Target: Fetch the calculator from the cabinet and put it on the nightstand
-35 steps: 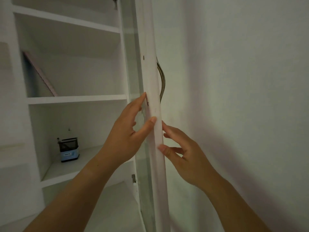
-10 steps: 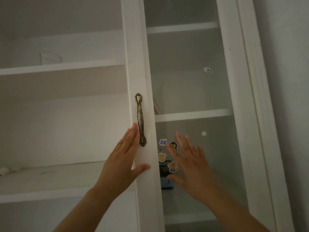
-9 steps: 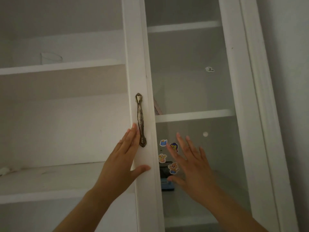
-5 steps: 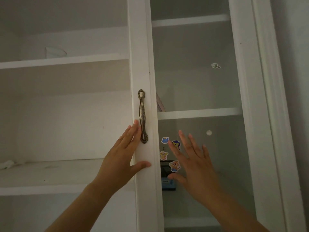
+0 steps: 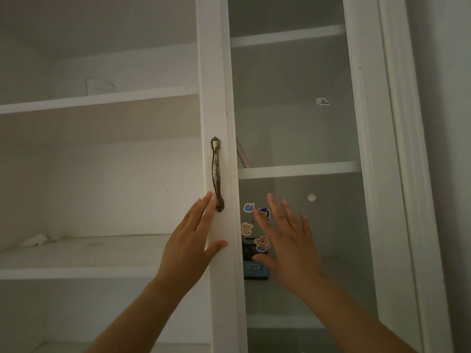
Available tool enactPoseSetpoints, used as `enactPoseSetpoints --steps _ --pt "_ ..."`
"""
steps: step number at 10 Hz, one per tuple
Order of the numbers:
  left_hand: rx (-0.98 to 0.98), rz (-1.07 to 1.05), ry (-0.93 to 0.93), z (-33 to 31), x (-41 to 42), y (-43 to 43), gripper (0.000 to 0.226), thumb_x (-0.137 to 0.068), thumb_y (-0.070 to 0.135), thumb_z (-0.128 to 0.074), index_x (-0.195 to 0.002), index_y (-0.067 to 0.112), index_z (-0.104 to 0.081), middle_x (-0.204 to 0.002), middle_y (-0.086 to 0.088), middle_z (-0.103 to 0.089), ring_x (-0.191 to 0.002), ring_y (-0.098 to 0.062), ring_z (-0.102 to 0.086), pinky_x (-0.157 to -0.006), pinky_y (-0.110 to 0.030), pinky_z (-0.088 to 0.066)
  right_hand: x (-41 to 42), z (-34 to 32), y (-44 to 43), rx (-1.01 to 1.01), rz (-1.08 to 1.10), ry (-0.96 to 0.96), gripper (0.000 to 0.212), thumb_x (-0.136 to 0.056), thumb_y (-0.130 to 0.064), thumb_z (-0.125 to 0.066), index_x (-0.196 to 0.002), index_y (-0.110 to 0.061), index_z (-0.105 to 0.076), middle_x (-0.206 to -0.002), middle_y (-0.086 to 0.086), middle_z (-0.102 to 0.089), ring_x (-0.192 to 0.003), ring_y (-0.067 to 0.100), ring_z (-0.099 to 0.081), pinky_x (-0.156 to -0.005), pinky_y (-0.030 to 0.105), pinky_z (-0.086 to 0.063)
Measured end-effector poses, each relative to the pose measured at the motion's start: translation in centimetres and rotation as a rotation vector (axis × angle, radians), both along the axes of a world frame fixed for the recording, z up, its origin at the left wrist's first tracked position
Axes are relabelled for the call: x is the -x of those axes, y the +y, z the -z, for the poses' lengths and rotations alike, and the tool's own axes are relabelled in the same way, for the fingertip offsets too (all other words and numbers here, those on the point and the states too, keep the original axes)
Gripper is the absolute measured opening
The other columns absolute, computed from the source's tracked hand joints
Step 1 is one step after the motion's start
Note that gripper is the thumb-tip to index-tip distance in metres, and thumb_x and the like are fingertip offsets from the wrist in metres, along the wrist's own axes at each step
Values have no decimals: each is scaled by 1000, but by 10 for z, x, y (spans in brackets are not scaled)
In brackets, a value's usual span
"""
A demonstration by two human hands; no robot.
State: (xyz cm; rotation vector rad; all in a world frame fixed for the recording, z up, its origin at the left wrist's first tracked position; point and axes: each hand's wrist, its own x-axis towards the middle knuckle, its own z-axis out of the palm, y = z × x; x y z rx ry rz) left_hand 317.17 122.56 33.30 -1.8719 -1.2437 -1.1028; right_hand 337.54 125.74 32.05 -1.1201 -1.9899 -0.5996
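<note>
Behind right hand (image 5: pixel 288 247), spread flat against glass door (image 5: pixel 293 123), calculator (image 5: pixel 254 266) sits shelved inside; left hand (image 5: pixel 190 247) spread on door frame (image 5: pixel 216 98) below handle (image 5: pixel 216 174) — risk: door shut, blocking access.

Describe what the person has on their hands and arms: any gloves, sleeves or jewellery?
Both arms are bare as far as the picture shows: no sleeves or gloves, and no watch or bracelet at the wrists. The left hand wears nothing visible. The right hand has a thin dark band, apparently a ring, on one of its fingers. It is too small and blurred to describe further.
</note>
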Motion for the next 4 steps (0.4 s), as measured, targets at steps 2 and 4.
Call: enactPoseSetpoints --steps 2,4 --pt "-28 -126 134 15 -6 -12 78 -77 61 -46 -143 27 -22 -149 -1 -19 -131 -26 -36 -92 -38 -33 -9 1 -18 68 -121 54 73 -87 -46 -53 -144 -36 -8 -155 -9 10 -142 15 11 -109 31 1" --pt "62 -74 110 12 -14 -45 63 -85 62 -28 -141 33 -26 -150 0 -30 -133 -23 -37 -97 -34 -28 -10 1 -53 84 -191 138 63 -87 -49 -49 -143 -32 -25 -153 -8 -21 -140 13 -17 -108 29 -25"
